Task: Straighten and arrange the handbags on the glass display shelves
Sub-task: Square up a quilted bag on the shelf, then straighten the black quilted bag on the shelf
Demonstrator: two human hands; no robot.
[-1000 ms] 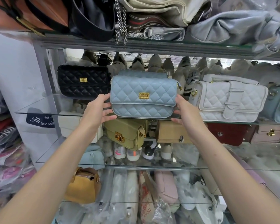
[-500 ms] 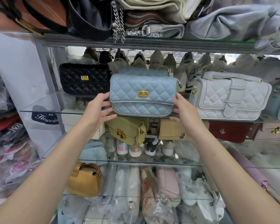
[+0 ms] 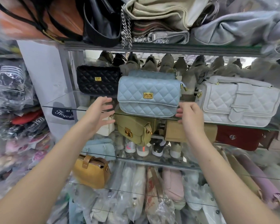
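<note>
A light blue quilted handbag (image 3: 148, 96) with a gold clasp stands upright on the middle glass shelf (image 3: 63, 108), in front of a second blue bag (image 3: 150, 73). A black quilted bag (image 3: 98, 80) stands to its left and a white quilted bag (image 3: 238, 102) to its right. My left hand (image 3: 99, 113) hovers just left of the blue bag, fingers spread, not touching it. My right hand (image 3: 190, 115) is at the bag's lower right corner, fingers loosely bent, fingertips by the shelf edge and holding nothing.
On the shelf below stand an olive bag (image 3: 134, 128), a tan bag (image 3: 174, 131) and a red bag (image 3: 238, 138). A mustard bag (image 3: 90, 172) sits lower left. The top shelf (image 3: 168, 47) is piled with bags. Wrapped goods fill the left side and the bottom.
Both hands gripped the sides of the blue bag before. The left hand has come off and spread open, the right has slipped down to the lower corner. The bag rests on the shelf.
</note>
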